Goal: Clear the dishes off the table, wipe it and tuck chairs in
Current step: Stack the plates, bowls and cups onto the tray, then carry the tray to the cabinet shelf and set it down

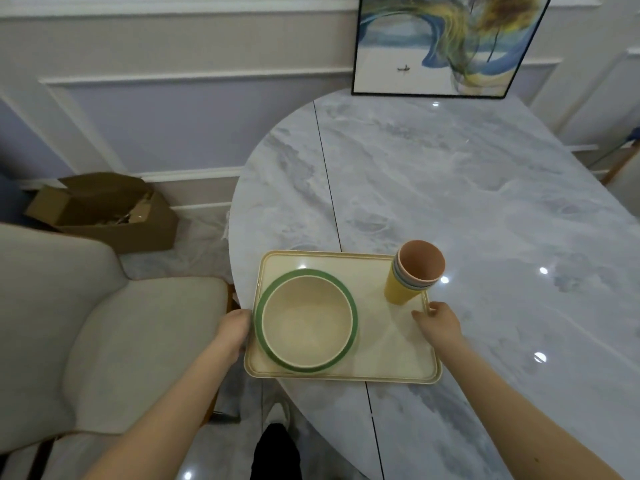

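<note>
A cream tray (384, 355) sits at the near left edge of the grey marble table (467, 188). On its left half a cream bowl (306, 323) rests on a green plate (266, 344). A stack of nested cups (412, 275), yellow outside and pink inside, stands at the tray's far right corner. My left hand (233, 329) grips the tray's left rim. My right hand (440, 323) pinches the right rim, just below the cups.
A beige upholstered chair (104, 327) stands pulled out to the left of the table. An open cardboard box (107, 209) lies on the floor by the wall. A framed painting (446, 43) leans against the wall on the table's far end.
</note>
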`<state>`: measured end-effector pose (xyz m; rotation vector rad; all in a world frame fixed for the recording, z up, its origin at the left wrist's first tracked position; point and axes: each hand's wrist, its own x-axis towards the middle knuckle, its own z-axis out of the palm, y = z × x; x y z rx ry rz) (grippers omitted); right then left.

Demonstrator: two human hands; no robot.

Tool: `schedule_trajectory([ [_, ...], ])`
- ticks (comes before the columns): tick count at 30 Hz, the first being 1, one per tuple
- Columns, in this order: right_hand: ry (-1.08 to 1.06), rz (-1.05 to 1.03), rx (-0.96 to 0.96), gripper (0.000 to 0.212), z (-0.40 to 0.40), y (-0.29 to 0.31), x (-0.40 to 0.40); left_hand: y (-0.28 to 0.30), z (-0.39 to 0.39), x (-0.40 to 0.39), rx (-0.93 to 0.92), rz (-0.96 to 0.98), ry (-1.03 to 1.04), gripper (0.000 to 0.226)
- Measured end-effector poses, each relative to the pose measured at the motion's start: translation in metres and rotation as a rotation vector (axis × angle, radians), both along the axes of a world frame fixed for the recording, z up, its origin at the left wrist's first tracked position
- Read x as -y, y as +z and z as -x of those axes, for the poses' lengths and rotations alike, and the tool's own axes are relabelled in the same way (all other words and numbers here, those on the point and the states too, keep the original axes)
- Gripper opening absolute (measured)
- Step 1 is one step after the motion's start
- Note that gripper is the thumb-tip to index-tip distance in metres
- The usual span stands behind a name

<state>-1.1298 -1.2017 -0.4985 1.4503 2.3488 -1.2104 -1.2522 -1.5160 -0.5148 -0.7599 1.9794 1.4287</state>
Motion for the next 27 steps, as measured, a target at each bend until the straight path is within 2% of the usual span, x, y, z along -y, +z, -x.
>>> schedule_trajectory([
  [2, -0.037, 0.001, 0.002, 0.043, 0.001, 0.001, 0.001, 0.001, -0.001, 0.001, -0.003, 0.009, -0.027, 0.019],
  [7, -0.173, 0.083, -0.040, 0.051, 0.003, -0.006, 0.004, -0.003, 0.001, 0.012, 0.008, 0.065, 0.006, 0.018],
  [12, -0.317, 0.138, -0.108, 0.042, 0.005, -0.016, 0.015, 0.007, -0.009, 0.012, 0.080, -0.077, 0.030, 0.031],
  [19, -0.423, 0.150, -0.175, 0.027, 0.007, -0.024, 0.032, 0.002, -0.009, 0.024, 0.120, -0.145, 0.116, 0.030],
  [27, -0.523, 0.166, -0.228, 0.022, 0.011, -0.023, 0.037, 0.007, -0.004, 0.025, 0.117, -0.185, 0.128, 0.029],
])
